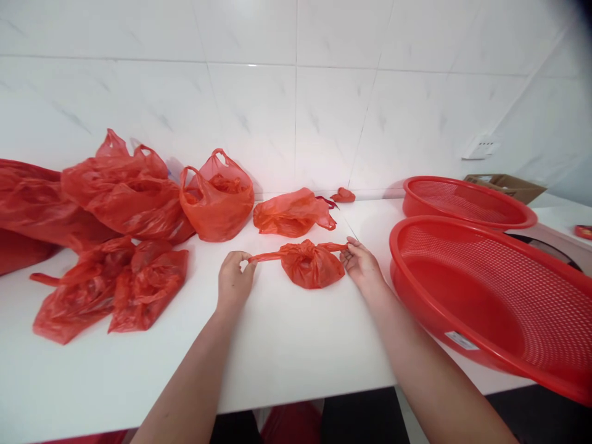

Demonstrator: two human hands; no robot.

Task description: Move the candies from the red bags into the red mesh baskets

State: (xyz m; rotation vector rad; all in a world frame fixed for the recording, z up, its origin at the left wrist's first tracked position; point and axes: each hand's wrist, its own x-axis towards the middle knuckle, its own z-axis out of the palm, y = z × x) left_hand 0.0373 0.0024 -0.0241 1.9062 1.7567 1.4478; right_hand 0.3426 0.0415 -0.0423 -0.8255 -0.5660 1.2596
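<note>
A small red plastic bag lies on the white counter between my hands, its top gathered into a knot. My left hand pinches the bag's left handle, stretched out sideways. My right hand pinches the right handle, also pulled taut. Both hands rest on the counter.
Several more red plastic bags lie to the left and behind: a pile, two flat ones, an upright one, one at the back. Two red perforated basins stand right. A cardboard box sits behind them.
</note>
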